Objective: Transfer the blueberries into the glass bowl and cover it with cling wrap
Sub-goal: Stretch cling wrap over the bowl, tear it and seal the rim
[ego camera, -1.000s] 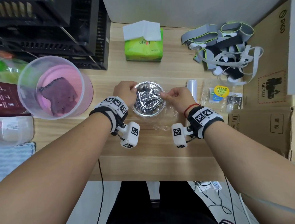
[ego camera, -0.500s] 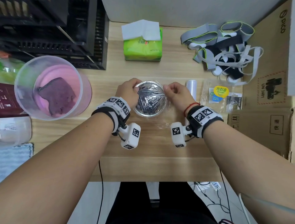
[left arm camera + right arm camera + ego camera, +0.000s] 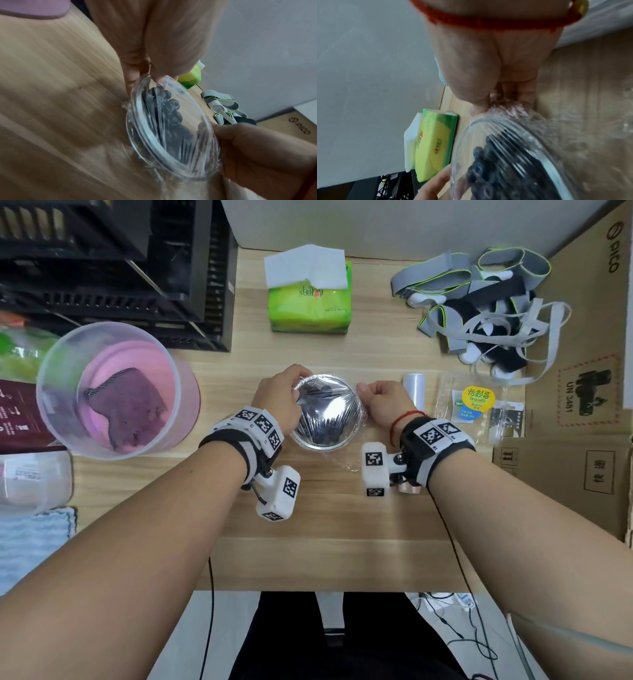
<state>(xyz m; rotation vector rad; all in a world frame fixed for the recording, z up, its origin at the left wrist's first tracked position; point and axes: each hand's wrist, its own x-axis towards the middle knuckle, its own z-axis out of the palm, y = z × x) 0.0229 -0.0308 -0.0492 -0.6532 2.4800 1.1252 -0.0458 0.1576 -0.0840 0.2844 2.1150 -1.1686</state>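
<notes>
The glass bowl (image 3: pixel 327 414) sits between my hands on the wooden table (image 3: pixel 325 525), with wrinkled cling wrap (image 3: pixel 334 405) stretched over the dark blueberries (image 3: pixel 171 115). My left hand (image 3: pixel 281 397) and right hand (image 3: pixel 385 402) each pinch the wrap at the rim. Left of my left hand stands a big translucent pink tub (image 3: pixel 113 388). Beyond the bowl lies a green tissue pack (image 3: pixel 310 302). Right of my right hand lie a cling wrap roll (image 3: pixel 413 392) and a clear box labelled "Driscoll's" (image 3: pixel 478 405).

Light wood table (image 3: pixel 329 529) carried a glass bowl (image 3: pixel 327 441) at centre, w/ a green tissue pack (image 3: pixel 310 302) behind it. Pink tub (image 3: pixel 113 392) sat at left; cling wrap roll (image 3: pixel 413 388), berry box (image 3: pixel 478 405) & tangled straps (image 3: pixel 479 302) at right.
</notes>
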